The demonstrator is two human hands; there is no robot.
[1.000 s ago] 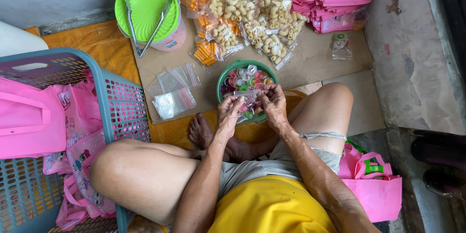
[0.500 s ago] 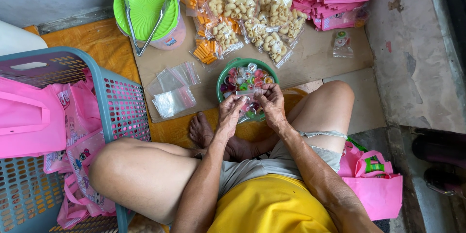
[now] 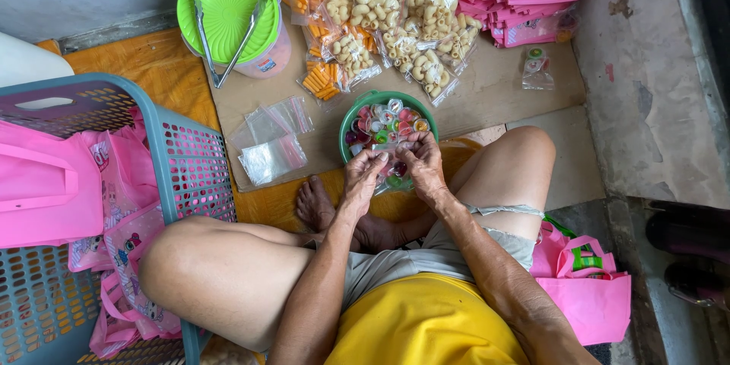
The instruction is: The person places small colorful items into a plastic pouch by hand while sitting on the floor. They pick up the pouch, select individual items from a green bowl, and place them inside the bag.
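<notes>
A small clear bag (image 3: pixel 389 153) was pinched between the fingertips of the left hand (image 3: pixel 363 175) and the right hand (image 3: pixel 423 167), held just over the near rim of the green bowl (image 3: pixel 351 123) of small coloured sweets (image 3: pixel 384 123). The bag was judged light, limp and slippery, best gripped at its open edge. Spare clear bags (image 3: pixel 270 148) lay on the cardboard (image 3: pixel 502 91) beside the bowl.

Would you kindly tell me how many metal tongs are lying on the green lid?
2. One pair of tongs lies on the left side of the green lid; the other tongs lie on its right, their lower ends meeting.
</notes>
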